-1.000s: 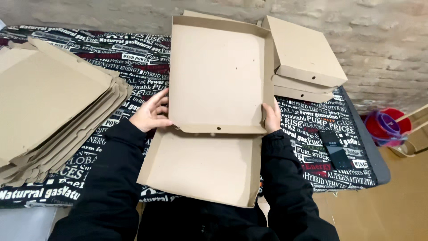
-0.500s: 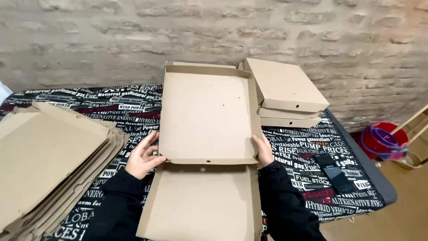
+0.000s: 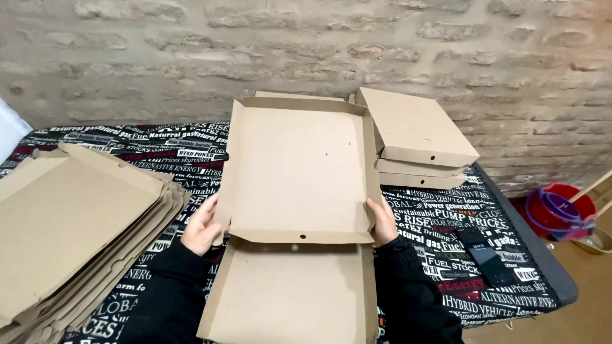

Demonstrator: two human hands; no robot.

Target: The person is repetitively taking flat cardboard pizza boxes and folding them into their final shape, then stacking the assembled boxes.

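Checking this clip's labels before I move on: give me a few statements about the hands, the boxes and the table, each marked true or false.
1. Both hands grip the open cardboard box, left hand and right hand at its side walls. True.
2. The flat cardboard stack lies on the person's right. False: it lies on the left.
3. Closed boxes are stacked at the far right of the table. True.
4. The tablecloth is plain white. False: it is black with printed lettering.
5. A red bucket stands on the floor. True.

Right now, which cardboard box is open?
The pizza box between both hands is open, lid flat; the stacked boxes at right are closed.
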